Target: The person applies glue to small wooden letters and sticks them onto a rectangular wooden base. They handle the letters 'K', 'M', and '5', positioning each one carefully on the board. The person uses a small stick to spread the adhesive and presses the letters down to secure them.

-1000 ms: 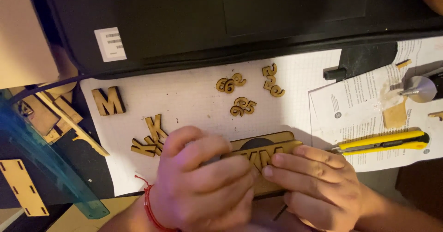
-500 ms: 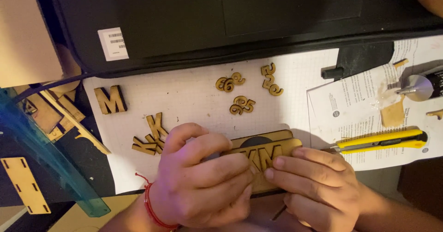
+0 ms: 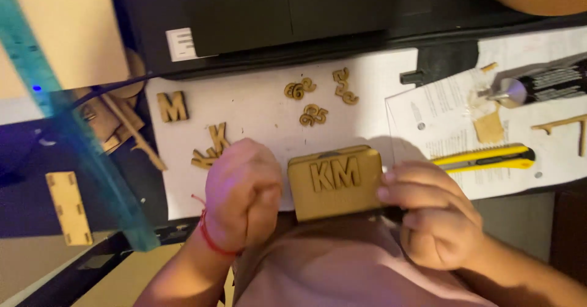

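A small rectangular wooden block (image 3: 335,185) with two raised wooden letters on its face is held between my hands, tilted up over my lap. My left hand (image 3: 241,198), with a red string at the wrist, is curled against the block's left edge. The fingertips of my right hand (image 3: 428,215) pinch its right edge. The block's face is fully in sight.
Loose wooden letter cutouts (image 3: 173,106) and curly cutouts (image 3: 313,116) lie on a white sheet (image 3: 257,117). A yellow utility knife (image 3: 483,158) and a glue tube (image 3: 544,84) rest on printed paper at the right. A teal ruler (image 3: 73,142) slants at the left, with a black case (image 3: 275,14) behind.
My hands have slid apart off the block's face, which is now uncovered. The block sits closer to me and the view has shifted.
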